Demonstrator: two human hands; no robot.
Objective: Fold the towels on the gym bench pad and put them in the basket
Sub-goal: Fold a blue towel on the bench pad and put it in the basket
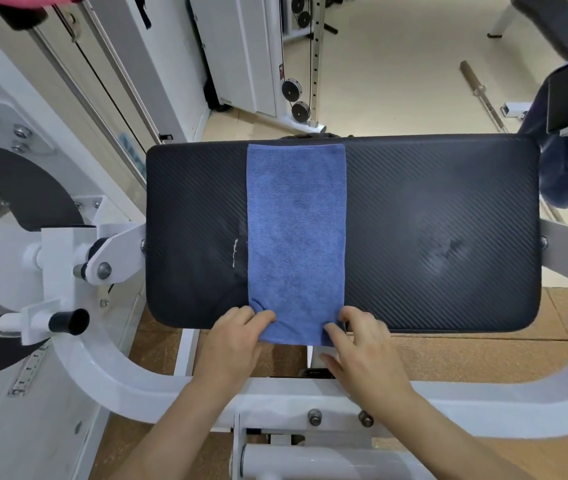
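Counter [431,220] black, padded; blue towel [296,230] lies as a long strip across its middle, near end overhanging its front edge. Left hand [237,336] and right hand [362,344] each pinch a near corner. Lift evenly, lay onto counter's far edge, corners matched. Dark cloth [566,168] beyond counter's right end; basket unseen.

I can read no word, brand or number. The narrow graduated strip [28,373] on the white metal machine frame [50,427] and the small dark sticker [281,71] on the white upright post [266,46] are too blurred.
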